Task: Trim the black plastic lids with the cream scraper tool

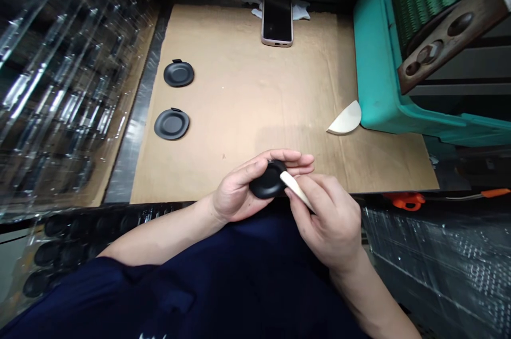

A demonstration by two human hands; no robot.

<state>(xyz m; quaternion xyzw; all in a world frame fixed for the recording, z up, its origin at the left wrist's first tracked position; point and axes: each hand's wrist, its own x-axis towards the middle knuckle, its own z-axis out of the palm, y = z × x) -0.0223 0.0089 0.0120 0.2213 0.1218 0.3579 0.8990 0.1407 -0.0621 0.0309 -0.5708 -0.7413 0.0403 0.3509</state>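
Observation:
My left hand (243, 187) holds a small black round plastic part (268, 180) in its palm, the thumb resting on the rim and the fingers curled behind it. Pinched between the thumb and fingers of my right hand (331, 211) is a thin off-white pad (296, 190), whose tip touches the right edge of the black part. Two similar black parts with small tabs lie on the cardboard at the left, an upper one (179, 73) and a lower one (172, 124). A cream half-round piece (346, 119) lies at the right, against the teal crate.
A cardboard sheet (239, 99) covers the work surface. At the back, a phone (277, 22) rests on white tissue. The teal crate (373, 62) stands right, a rusty metal bar (451, 30) above it. Stacked clear plastic trays (72, 73) rise at left. An orange-handled tool (409, 200) lies lower right.

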